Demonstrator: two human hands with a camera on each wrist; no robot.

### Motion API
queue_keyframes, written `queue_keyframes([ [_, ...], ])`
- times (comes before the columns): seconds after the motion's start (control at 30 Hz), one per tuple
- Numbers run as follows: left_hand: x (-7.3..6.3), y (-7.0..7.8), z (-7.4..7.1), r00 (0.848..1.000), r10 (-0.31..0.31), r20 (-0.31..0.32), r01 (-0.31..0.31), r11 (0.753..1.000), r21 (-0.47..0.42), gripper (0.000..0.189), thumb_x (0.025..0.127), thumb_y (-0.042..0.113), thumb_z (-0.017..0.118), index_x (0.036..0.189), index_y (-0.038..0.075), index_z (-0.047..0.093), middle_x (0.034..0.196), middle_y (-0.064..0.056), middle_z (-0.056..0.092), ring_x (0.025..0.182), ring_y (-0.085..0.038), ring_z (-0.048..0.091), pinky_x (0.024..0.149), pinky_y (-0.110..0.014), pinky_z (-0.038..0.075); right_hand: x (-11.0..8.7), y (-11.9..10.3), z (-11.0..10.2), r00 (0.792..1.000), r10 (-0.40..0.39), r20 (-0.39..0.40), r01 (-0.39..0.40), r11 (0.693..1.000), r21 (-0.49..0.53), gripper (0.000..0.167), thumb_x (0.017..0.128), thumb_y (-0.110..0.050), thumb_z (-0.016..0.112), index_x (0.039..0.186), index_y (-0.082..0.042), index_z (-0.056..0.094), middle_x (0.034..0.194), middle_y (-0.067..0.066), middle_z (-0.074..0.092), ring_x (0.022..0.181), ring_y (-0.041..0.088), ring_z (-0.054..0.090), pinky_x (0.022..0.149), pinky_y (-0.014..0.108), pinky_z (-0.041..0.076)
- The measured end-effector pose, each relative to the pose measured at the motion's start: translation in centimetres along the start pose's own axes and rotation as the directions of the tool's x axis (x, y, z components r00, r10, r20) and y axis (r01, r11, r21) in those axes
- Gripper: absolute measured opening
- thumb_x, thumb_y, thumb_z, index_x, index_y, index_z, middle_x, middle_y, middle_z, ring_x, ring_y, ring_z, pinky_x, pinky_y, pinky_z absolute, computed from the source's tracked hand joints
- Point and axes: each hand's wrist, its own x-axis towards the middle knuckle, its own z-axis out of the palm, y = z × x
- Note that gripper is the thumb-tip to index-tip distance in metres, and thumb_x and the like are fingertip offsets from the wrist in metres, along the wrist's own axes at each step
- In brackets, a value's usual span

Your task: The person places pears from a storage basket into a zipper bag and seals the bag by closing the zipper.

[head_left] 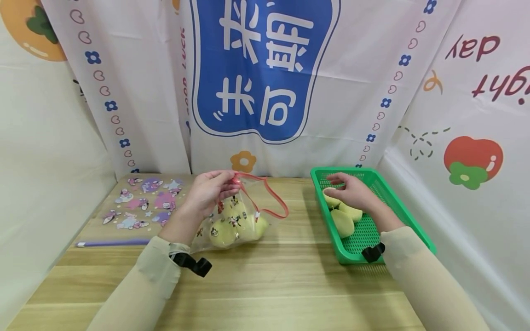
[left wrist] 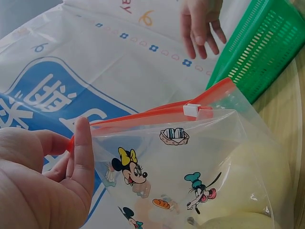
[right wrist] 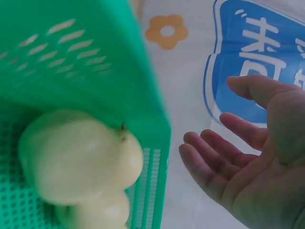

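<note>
My left hand (head_left: 209, 195) pinches the red zip edge (left wrist: 143, 117) of a clear plastic zip bag (left wrist: 157, 157) printed with cartoon figures. The bag's mouth gapes on the right, and a white slider (left wrist: 191, 110) sits on the zip. Several pale yellow-green fruits (head_left: 223, 232), pear-like in look, lie inside it. Over the far left part of a green plastic basket (head_left: 345, 259), my right hand (head_left: 354, 191) hovers with relaxed, spread fingers and holds nothing. Under it, similar pale fruits (head_left: 342, 224) rest against the basket's left wall; one shows a short stem in the right wrist view.
A flat patterned bag or sheet (head_left: 142, 202) with a purple strip (head_left: 112, 242) along its near edge lies on the left of the wooden table (head_left: 265, 289). Printed white cloth (head_left: 352, 92) hangs behind the table and on both sides.
</note>
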Motion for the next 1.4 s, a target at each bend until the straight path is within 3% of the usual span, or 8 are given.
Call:
queue_keyframes([
  [0.23, -0.1, 0.1, 0.0, 1.0, 0.001, -0.002, -0.001, 1.0, 0.002, 0.038, 0.113, 0.012, 0.061, 0.145, -0.009, 0.059, 0.091, -0.001, 0.078, 0.08, -0.008, 0.077, 0.082, -0.021, 0.066, -0.6, 1.9, -0.5, 0.998, 0.026, 0.061, -0.018, 0.993, -0.121, 0.07, 0.107, -0.039, 0.071, 0.161, -0.002, 0.047, 0.162, 0.034, 0.05, 0.142, 0.054, 0.057, 0.114, 0.067, 0.052],
  [0.37, -0.1, 0.1, -0.1, 1.0, -0.001, -0.003, 0.001, 1.0, -0.004, 0.038, 0.113, 0.011, 0.061, 0.145, -0.009, 0.059, 0.091, -0.001, 0.079, 0.08, -0.009, 0.077, 0.082, -0.021, 0.066, -0.8, 2.6, -0.8, 0.987, 0.071, 0.144, -0.042, 0.98, -0.192, 0.073, 0.105, -0.035, 0.072, 0.161, 0.003, 0.046, 0.157, 0.038, 0.053, 0.14, 0.056, 0.057, 0.11, 0.066, 0.054],
  [0.53, 0.0, 0.1, -0.1, 1.0, -0.004, -0.003, 0.004, 1.0, -0.006, 0.038, 0.113, 0.012, 0.062, 0.145, -0.008, 0.059, 0.091, -0.002, 0.079, 0.08, -0.009, 0.077, 0.082, -0.022, 0.066, -0.9, 3.0, -0.8, 0.942, 0.142, 0.306, -0.057, 0.962, -0.269, 0.075, 0.102, -0.033, 0.074, 0.159, 0.007, 0.046, 0.148, 0.037, 0.061, 0.128, 0.049, 0.067, 0.097, 0.057, 0.062],
  [0.67, 0.0, 0.0, -0.1, 1.0, -0.001, -0.006, 0.001, 1.0, -0.006, 0.038, 0.113, 0.012, 0.062, 0.145, -0.008, 0.06, 0.091, -0.002, 0.079, 0.08, -0.009, 0.077, 0.082, -0.021, 0.066, -0.9, 2.7, -0.5, 0.898, 0.212, 0.387, -0.091, 0.947, -0.308, 0.078, 0.1, -0.033, 0.078, 0.16, 0.005, 0.047, 0.155, 0.033, 0.056, 0.124, 0.04, 0.069, 0.088, 0.049, 0.066],
  [0.83, 0.0, -0.1, 0.0, 1.0, 0.003, -0.003, -0.003, 1.0, -0.006, 0.038, 0.113, 0.011, 0.062, 0.145, -0.009, 0.06, 0.091, -0.001, 0.078, 0.08, -0.009, 0.077, 0.082, -0.022, 0.067, -0.7, 2.2, -0.1, 0.883, 0.259, 0.391, -0.12, 0.931, -0.345, 0.08, 0.098, -0.033, 0.081, 0.161, 0.002, 0.047, 0.167, 0.033, 0.042, 0.131, 0.041, 0.065, 0.087, 0.049, 0.068],
  [1.13, -0.2, 0.0, 0.1, 1.0, 0.006, -0.003, -0.006, 1.0, -0.001, 0.036, 0.112, 0.011, 0.063, 0.142, -0.009, 0.061, 0.09, -0.001, 0.077, 0.08, -0.009, 0.077, 0.082, -0.022, 0.067, -0.8, 2.2, 0.4, 0.883, 0.27, 0.384, -0.137, 0.931, -0.34, 0.068, 0.093, -0.03, 0.087, 0.141, 0.004, 0.053, 0.143, 0.025, 0.056, 0.112, 0.03, 0.067, 0.08, 0.047, 0.069],
  [1.4, -0.2, 0.0, 0.2, 1.0, 0.008, 0.0, -0.008, 1.0, 0.002, 0.036, 0.112, 0.011, 0.062, 0.143, -0.009, 0.061, 0.09, -0.001, 0.077, 0.079, -0.009, 0.077, 0.082, -0.022, 0.067, -1.0, 2.1, 0.4, 0.876, 0.24, 0.419, -0.081, 0.928, -0.363, 0.077, 0.093, -0.027, 0.087, 0.15, 0.01, 0.051, 0.149, 0.03, 0.055, 0.097, 0.026, 0.075, 0.082, 0.044, 0.069],
])
